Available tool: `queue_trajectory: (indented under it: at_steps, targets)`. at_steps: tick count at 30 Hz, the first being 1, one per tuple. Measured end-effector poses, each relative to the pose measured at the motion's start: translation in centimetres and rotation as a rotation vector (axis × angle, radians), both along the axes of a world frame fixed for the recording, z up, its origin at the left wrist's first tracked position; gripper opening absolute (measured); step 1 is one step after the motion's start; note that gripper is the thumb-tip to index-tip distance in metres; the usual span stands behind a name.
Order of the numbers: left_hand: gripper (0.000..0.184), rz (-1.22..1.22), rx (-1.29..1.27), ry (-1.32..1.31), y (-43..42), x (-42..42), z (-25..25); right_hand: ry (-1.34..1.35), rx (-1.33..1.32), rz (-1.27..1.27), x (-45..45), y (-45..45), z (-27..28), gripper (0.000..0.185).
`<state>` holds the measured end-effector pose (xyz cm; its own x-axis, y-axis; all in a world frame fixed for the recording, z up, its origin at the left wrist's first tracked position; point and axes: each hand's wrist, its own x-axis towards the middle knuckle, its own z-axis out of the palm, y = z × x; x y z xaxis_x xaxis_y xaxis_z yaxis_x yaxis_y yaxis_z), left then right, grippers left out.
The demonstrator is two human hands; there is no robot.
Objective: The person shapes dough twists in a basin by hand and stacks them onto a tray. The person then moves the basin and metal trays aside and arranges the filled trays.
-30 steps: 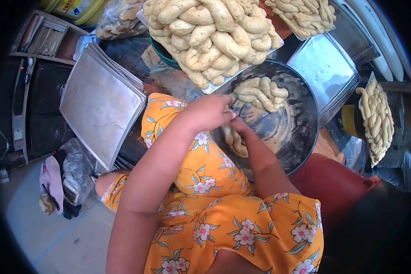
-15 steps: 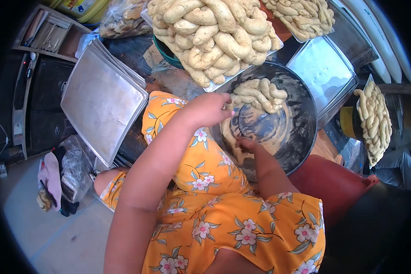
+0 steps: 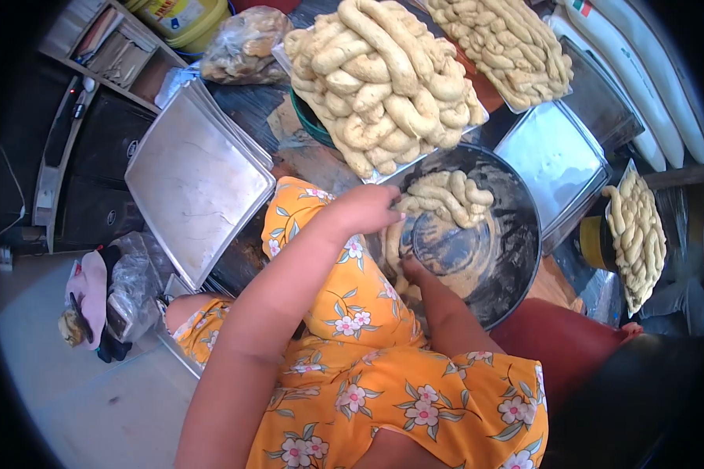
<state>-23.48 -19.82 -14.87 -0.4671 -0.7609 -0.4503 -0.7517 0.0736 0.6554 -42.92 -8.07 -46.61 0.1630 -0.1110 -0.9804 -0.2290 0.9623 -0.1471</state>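
A wide black basin dusted with pale crumbs stands in front of me. Over its left rim, my left hand is closed with curled fingers at the upper end of a pale dough rope. Lower inside the basin, my right hand closes at the rope's other end; its fingertips are partly hidden. Several twisted dough pieces lie together at the basin's far side, apart from both hands. Just beyond the rim, a tray is heaped with twisted dough pieces.
More twisted dough fills a tray at the back and another tray at right. Metal trays are stacked at left and right. A bag of brown pieces and a yellow bucket stand behind; a red seat is nearby.
The view has shifted, so the surroundings appear lower. My right hand has moved slightly left within the basin; my left hand stays by the rim. The dough pieces in the basin keep their arrangement.
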Motion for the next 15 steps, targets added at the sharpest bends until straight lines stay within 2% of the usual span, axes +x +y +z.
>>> queue_trajectory:
  at_steps: [3, 5, 9, 10, 12, 14, 15]
  targets:
    - [0.044, 0.004, -0.02, -0.044, 0.1, -0.1, 0.7, -0.026, -0.098, 0.193, 1.6, 2.0, 1.7, 0.061]
    - [0.049, -0.041, -0.053, -0.063, 0.2, 0.0, -0.4, -0.076, -0.28, 0.37, 1.8, 1.0, 6.7, 0.073]
    - [0.066, -0.272, -0.025, -0.22, 1.0, -1.1, 0.5, -0.194, -0.948, 0.708, 0.1, -4.1, 19.2, 0.059]
    - [0.066, -0.283, -0.05, -0.124, 1.4, -1.6, 0.4, -0.255, -1.132, 0.747, -0.8, -5.1, 22.3, 0.054]
    - [0.066, -0.311, -0.092, 0.064, 2.3, -2.6, -0.2, -0.269, -1.09, 0.747, -1.8, -6.3, 32.6, 0.055]
    - [0.06, -0.164, -0.102, 0.59, 2.5, -4.1, 1.9, -0.164, -1.562, 0.784, -3.6, -6.7, 36.8, 0.056]
    - [0.058, -0.09, -0.108, 0.85, 2.3, -4.9, 3.4, -0.241, -1.556, 0.441, -4.1, -6.7, 38.6, 0.057]
